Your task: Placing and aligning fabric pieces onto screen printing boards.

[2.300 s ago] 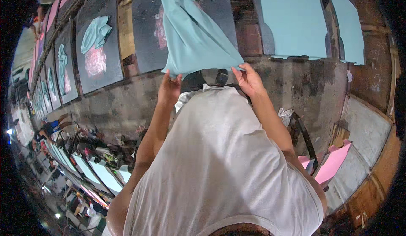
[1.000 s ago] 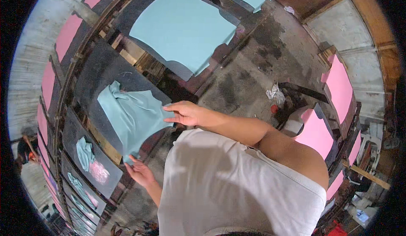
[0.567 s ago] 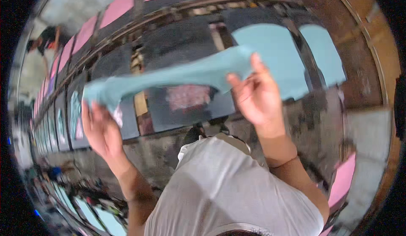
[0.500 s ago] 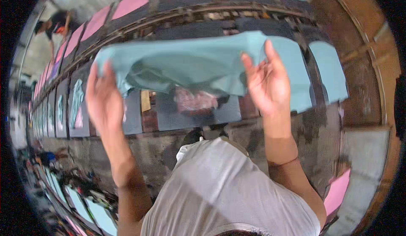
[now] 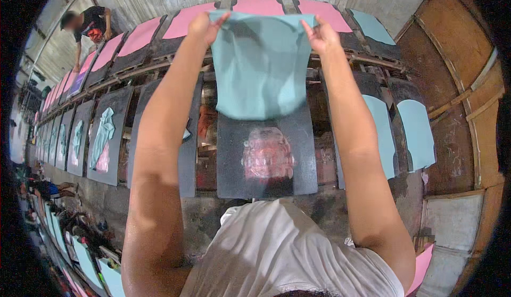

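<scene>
A light teal fabric panel [image 5: 261,71] is stretched between my two raised hands at the top middle. My left hand [image 5: 204,29] pinches its far left corner, and my right hand [image 5: 323,36] grips the far right corner. The panel's loose near edge hangs over the far part of a dark flat board [image 5: 231,177]. On that board's bare surface shows a patchy pink and whitish stain [image 5: 268,153]. Both arms reach forward on either side of the board, hiding parts of the neighbouring boards.
Teal panels lie flat on boards to the right, including one teal panel [image 5: 415,132]. Crumpled teal cloth [image 5: 104,132] rests on a board to the left. Pink panels [image 5: 258,5] line the far row. Another person [image 5: 90,25] bends over that row at far left.
Both my hands have moved farther away and closer together. The panel, earlier bunched and sagging across a wide span, now hangs spread out. The stained board shows more fully.
</scene>
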Demonstrator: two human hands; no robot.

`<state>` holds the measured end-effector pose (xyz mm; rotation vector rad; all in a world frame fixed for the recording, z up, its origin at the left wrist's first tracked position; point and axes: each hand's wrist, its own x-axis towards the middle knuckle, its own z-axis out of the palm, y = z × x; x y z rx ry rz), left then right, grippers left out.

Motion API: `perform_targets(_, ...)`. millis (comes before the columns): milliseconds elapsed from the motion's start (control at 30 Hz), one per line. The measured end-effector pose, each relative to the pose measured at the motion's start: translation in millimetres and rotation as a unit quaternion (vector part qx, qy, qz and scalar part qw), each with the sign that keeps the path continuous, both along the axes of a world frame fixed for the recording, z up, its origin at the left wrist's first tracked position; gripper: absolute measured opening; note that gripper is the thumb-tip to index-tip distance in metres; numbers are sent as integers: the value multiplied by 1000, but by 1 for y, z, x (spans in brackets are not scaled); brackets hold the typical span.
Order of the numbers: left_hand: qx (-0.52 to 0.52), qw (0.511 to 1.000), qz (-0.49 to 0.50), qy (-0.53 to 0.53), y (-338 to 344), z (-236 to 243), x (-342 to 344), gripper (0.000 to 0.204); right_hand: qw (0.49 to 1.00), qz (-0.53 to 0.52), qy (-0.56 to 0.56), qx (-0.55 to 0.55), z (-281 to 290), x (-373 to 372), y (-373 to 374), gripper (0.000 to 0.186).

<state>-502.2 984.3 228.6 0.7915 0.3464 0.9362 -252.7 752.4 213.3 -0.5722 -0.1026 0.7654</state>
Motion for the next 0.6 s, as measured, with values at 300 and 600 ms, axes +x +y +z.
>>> perform_targets(300,4,993,28,-114,-91,-31,-31,32,996,-3,-74,43,-16,-46,-56,20)
perform_targets(600,-182,981,67,-11,-199,-238,-68,38,995,-44,89,-32,-222,-96,-118,29)
